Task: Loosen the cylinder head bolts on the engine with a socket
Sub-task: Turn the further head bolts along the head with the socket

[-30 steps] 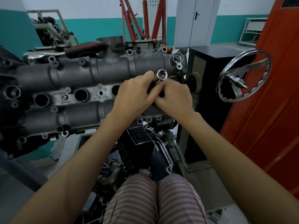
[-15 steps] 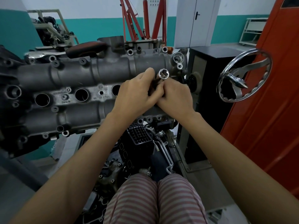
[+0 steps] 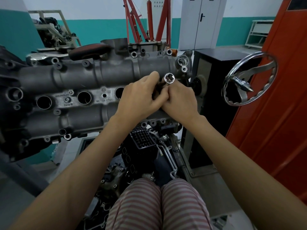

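Teal-banded workshop walls back the grey engine (image 3: 79,90), whose centre row of round bores (image 3: 44,102) looks dark inside. Left hand (image 3: 139,98) and right hand (image 3: 180,98) meet above its right end, both grasping the socket (image 3: 169,78), open end up.

The hands (image 3: 163,98) hide the socket's (image 3: 169,78) lower end.
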